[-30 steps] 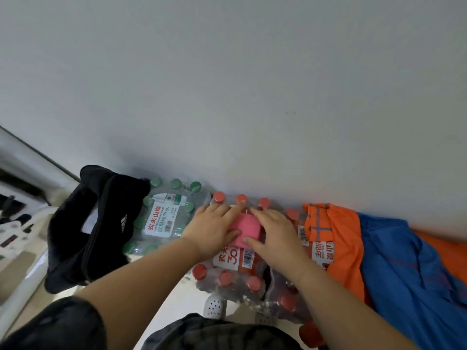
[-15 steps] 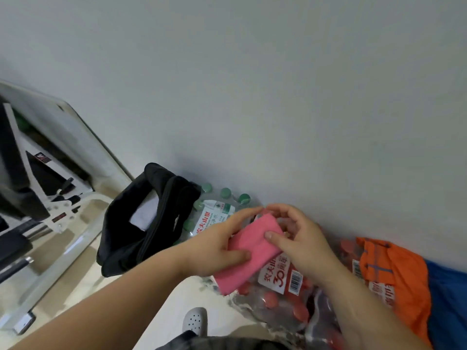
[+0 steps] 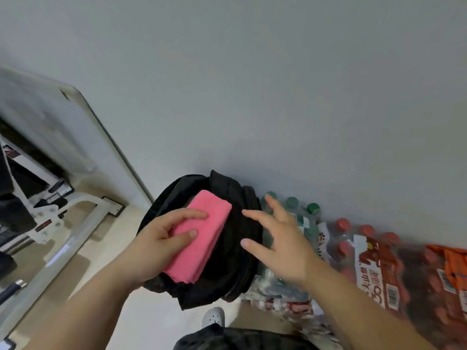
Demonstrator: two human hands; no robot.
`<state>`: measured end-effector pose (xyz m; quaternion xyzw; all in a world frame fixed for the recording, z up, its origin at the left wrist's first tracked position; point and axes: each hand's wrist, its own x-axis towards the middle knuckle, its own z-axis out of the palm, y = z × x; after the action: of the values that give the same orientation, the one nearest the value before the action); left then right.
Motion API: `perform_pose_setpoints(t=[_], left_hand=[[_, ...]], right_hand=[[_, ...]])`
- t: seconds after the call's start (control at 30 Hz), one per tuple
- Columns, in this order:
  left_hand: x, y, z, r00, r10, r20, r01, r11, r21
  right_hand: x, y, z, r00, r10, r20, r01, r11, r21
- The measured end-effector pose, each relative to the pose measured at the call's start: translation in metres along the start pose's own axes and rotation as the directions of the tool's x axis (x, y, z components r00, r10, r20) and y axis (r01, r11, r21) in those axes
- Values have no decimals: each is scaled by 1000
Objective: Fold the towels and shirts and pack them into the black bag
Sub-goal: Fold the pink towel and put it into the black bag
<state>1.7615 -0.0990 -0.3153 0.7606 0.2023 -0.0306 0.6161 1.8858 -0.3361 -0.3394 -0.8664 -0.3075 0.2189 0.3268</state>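
Note:
A folded pink towel (image 3: 202,233) lies over the open mouth of the black bag (image 3: 235,258), which stands against the grey wall. My left hand (image 3: 161,238) grips the towel's left side, thumb and fingers on top. Just right of the towel, my right hand (image 3: 280,246) hovers over the bag's right edge with fingers spread and nothing in it. An orange shirt (image 3: 452,261) shows at the far right edge.
Shrink-wrapped packs of green-capped bottles (image 3: 300,210) and red-capped bottles (image 3: 374,263) line the wall right of the bag. A white metal frame (image 3: 75,218) and dark equipment stand at left. A white shoe (image 3: 213,317) is on the pale floor below the bag.
Both hands lifted the pink towel off the red-capped bottle pack and carried it left to the bag. The right hand let go of it; the view swung left.

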Motion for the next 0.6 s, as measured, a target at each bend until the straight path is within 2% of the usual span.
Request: perform_pose_setpoints(t=[0.1, 0.17, 0.33, 0.4, 0.47, 0.53, 0.6], left_hand=[[34, -50, -12, 984, -117, -133, 122, 992, 30], [61, -82, -5, 972, -186, -142, 202, 974, 105], [121, -120, 17, 971, -236, -29, 237, 946, 223], [139, -119, 20, 980, -197, 21, 189, 961, 201], [154, -119, 21, 988, -130, 90, 121, 988, 99], [165, -125, 22, 980, -135, 146, 138, 990, -8], [170, -134, 23, 963, -163, 215, 143, 984, 102]], right_hand=[[11, -6, 21, 999, 46, 28, -43, 994, -99], [18, -9, 27, 995, 104, 7, -103, 988, -115], [28, -11, 29, 985, 172, 5, -167, 963, -214], [28, -11, 29, 985, 171, 3, -167, 965, -205], [28, -12, 29, 987, 161, -13, -160, 965, -208], [28, -12, 30, 986, 166, -21, -167, 964, -207], [28, -11, 30, 985, 168, -29, -170, 966, -196]])
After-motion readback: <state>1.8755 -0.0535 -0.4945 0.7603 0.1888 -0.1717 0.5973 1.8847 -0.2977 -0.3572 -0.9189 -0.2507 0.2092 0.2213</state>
